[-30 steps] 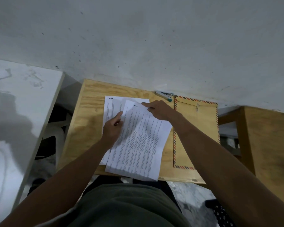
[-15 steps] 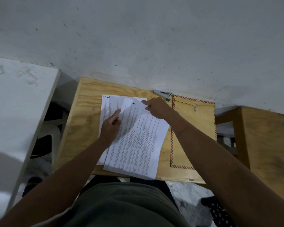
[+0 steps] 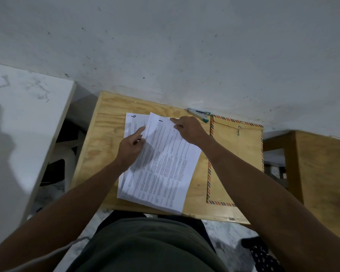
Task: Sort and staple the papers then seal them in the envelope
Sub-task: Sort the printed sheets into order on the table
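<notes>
Meanwhile, the sheet marked 1 (image 3: 165, 158) is seen swung a little further clockwise than a second ago, its top corner pinched by the fingers of the right hand (image 3: 188, 128), which are closed on it. The left hand (image 3: 129, 148) is pressed on the stack (image 3: 131, 124) below, index finger extended, the other fingers curled (a page marked 9 is exposed beside it); nothing is gripped by it. Sorting is judged to be underway, with page 1 being separated from the pile. The stapler (image 3: 198, 114) lies untouched just beyond the right fingers, against the wall, and the envelope (image 3: 238, 154) rests flat on the table (image 3: 106, 134) to their right, not yet filled
</notes>
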